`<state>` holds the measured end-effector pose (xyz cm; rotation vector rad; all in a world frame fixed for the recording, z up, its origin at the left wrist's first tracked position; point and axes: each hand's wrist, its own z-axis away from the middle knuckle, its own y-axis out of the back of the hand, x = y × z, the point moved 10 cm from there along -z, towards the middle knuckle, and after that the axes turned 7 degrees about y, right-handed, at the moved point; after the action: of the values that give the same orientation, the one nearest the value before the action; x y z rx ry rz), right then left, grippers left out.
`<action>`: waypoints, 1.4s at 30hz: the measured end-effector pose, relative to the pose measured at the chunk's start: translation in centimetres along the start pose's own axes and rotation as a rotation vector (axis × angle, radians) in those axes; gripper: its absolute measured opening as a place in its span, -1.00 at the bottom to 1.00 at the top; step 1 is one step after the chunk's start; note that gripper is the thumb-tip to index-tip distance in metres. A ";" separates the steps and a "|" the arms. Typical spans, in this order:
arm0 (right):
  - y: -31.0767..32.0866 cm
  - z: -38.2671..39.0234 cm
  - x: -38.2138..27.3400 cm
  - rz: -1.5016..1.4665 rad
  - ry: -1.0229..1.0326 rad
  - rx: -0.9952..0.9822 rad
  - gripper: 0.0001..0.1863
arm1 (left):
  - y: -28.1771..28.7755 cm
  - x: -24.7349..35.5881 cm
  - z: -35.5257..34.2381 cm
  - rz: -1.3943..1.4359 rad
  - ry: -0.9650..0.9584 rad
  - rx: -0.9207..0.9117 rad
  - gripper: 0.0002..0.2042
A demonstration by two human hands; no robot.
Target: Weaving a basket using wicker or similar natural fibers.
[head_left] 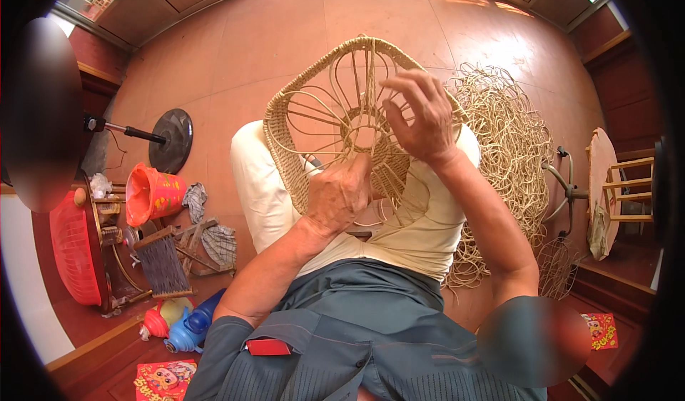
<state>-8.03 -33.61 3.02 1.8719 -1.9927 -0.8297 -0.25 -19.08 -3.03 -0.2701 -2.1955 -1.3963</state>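
A tan woven cord basket (285,126) with a frame of looped rods and a small central ring rests between my knees. My left hand (339,193) is closed in a fist at the near side of the ring. Its fingers are mostly hidden, so what they grip does not show. A small dark piece (312,163) peeks out beside the fist. Taut cord strands (370,73) run from the far rim toward the ring. Above the right side of the basket, my right hand (422,115) is open, its fingers bent and apart, with nothing visible in it.
A big heap of loose tan cord (510,144) lies to my right, near a round wooden stool (601,194). On the left are a black round stand base (171,143), a red bucket (157,193), a small wooden seat (165,265) and a blue bottle (187,330).
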 end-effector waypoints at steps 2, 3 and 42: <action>-0.6 1.3 -0.7 -0.100 -0.024 -0.069 -0.65 | -0.1 -0.3 0.2 0.008 0.006 0.004 -0.94; -0.7 1.7 -0.9 -0.099 -0.037 -0.085 -0.66 | -0.1 -0.3 0.3 0.008 0.013 0.004 -0.94; -2.8 2.3 -2.2 -0.119 0.030 -0.214 -0.79 | 8.6 1.7 0.1 0.641 0.457 -0.516 -0.79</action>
<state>-6.79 -30.96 -0.07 1.8799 -1.7133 -0.9986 2.03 -15.29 4.58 -0.6889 -1.2012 -1.4294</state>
